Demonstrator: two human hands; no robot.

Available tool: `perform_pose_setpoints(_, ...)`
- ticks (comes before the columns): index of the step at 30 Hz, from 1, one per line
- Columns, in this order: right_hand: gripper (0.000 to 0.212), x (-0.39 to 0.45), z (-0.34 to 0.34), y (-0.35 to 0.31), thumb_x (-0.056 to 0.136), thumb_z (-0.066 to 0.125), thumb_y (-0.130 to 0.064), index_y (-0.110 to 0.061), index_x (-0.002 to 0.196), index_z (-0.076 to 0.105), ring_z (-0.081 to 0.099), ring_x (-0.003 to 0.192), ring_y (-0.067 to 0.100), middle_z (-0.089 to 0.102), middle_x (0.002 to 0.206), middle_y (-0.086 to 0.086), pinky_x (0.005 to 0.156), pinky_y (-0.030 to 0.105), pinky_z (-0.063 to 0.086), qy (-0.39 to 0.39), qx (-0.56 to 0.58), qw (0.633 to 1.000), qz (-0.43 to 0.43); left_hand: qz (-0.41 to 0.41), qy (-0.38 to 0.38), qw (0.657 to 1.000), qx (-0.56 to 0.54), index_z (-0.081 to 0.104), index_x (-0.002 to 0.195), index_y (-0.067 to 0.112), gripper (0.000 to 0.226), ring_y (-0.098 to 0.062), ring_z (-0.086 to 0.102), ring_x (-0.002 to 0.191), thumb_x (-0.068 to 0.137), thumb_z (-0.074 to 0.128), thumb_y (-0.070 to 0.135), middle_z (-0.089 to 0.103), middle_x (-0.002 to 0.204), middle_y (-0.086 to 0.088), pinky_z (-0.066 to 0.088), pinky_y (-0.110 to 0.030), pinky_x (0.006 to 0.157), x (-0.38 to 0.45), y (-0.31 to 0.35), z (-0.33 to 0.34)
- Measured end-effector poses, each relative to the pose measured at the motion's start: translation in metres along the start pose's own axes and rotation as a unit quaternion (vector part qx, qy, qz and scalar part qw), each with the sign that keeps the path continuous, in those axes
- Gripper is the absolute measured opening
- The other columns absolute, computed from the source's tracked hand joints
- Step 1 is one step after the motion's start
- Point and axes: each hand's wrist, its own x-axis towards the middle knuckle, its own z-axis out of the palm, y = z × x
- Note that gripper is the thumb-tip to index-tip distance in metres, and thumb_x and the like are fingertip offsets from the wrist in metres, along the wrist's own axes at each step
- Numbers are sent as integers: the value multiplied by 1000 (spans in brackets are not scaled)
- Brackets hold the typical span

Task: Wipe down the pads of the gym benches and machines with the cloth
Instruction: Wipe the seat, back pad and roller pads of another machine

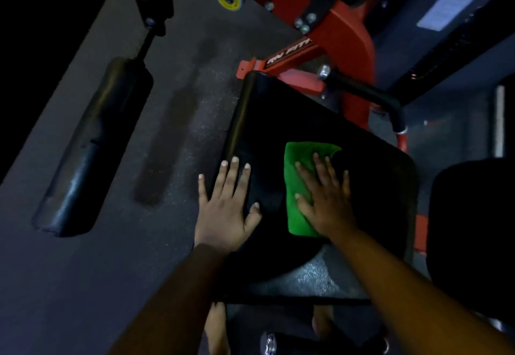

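I see my right hand (326, 201) with fingers spread flat, pressing the green cloth (299, 187) onto the black bench pad (281, 120). My left hand (225, 207) lies open, seemingly on the pad's edge, beside the cloth.

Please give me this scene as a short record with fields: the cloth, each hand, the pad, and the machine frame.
cloth: green cloth, folded, flat on the pad
right hand: fingers spread, presses on the cloth
left hand: flat on the pad's left side, holds nothing
pad: black seat pad, dark
frame: red machine frame behind the pad
floor: grey rubber floor
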Motion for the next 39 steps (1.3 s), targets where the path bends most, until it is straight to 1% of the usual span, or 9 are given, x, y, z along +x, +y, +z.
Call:
perform_pose_setpoints(4,75,2,3,-34,94,42,-55,-39,161,12,7,157,31,9,171,8,118,69,14,6,49,980,194,30,-4,1000,2,16,162,21,78,-21,-4,157,94,35,52,4,170,-5,3,-63,122,2,-1,1)
perform_pose_setpoints(8,72,-65,12,-89,96,40,-53,-40,161,12,10,157,29,10,171,3,120,62,13,14,59,990,126,81,-1,997,7,17,162,18,76,-19,-1,157,94,35,50,7,170,-4,1,-61,123,-2,0,-1)
perform_pose_setpoints(10,73,-117,21,-74,95,41,-54,-45,160,10,10,157,26,8,171,-1,122,62,15,-14,55,992,112,150,-17,988,31,19,161,17,76,-20,1,157,95,37,49,9,170,-5,1,-60,124,-7,1,-1)
perform_pose_setpoints(13,68,-172,29,-8,97,22,-59,-47,159,-2,6,158,24,1,171,-3,119,67,15,-41,33,971,233,269,-75,956,90,12,163,18,76,-20,-3,157,98,29,55,5,171,-4,0,-63,122,-15,13,5)
perform_pose_setpoints(18,68,-132,31,19,99,26,-50,-39,162,2,2,157,29,3,172,4,119,69,7,-18,73,903,424,284,-76,947,128,16,162,18,77,-20,1,157,97,27,58,10,170,-5,-4,-67,120,-10,59,24)
perform_pose_setpoints(24,63,-186,28,-9,101,18,-52,-43,161,4,4,158,21,6,171,-2,123,56,2,-34,82,956,280,282,-72,939,185,22,161,19,78,-20,3,157,95,22,61,13,169,-5,-3,-72,117,14,70,34)
perform_pose_setpoints(28,66,-163,32,68,98,14,-55,-42,161,2,-2,158,25,1,172,1,124,61,4,-49,34,929,365,297,-71,930,203,23,161,20,78,-22,4,157,96,22,63,13,169,-7,1,-74,116,28,74,37)
perform_pose_setpoints(31,67,-97,26,96,102,32,-52,-40,161,4,-7,157,29,-7,171,2,122,63,8,-33,68,912,404,289,-81,931,206,14,162,23,79,-21,-4,157,96,18,66,3,170,-5,-2,-73,116,41,85,39)
perform_pose_setpoints(39,70,-181,24,47,94,12,-57,-40,161,2,1,157,28,4,171,5,124,61,12,-48,107,906,407,278,-55,933,220,30,159,22,78,-23,8,157,94,28,64,17,169,-7,3,-74,116,62,81,29)
